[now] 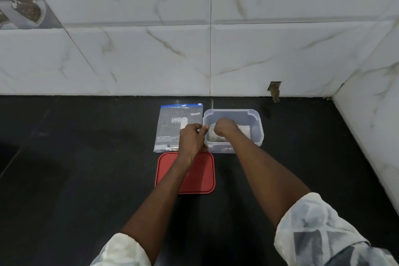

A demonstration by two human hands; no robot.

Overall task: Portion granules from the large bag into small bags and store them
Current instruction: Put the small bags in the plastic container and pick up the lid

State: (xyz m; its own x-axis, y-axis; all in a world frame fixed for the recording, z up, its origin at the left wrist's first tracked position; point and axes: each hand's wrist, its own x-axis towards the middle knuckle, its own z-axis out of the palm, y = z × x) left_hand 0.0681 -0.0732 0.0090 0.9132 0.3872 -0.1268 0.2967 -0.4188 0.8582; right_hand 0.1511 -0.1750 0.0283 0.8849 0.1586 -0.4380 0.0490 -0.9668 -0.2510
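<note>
1. The large bag (172, 129), clear with a blue top strip, is laid flat on the black counter (86, 157) at centre frame, just left of the container. Its lower right part is hidden by the left hand.
2. A white tube (184, 122) is seen lying on the large bag, its lower end covered by the left hand.
3. The clear container (234, 111), lid off, is set right of centre. A white small bag (245, 130) is lying inside it, partly blocked by the right hand.
4. The right hand (225, 127) is lowered into the container, fingers curled round the small bag's left end.
5. The left hand (191, 137) is held at the container's left rim, fingers curled. Whether anything is pinched cannot be told.
6. The red lid (203, 179) is laid flat below the bag and container, crossed by the left forearm.
7. A marbled tile wall (151, 49) is seen across the upper frame, with a broken hole (274, 89) at its base, upper right of the container.
8. Patterned sleeves (323, 233) are seen at the bottom edge.
</note>
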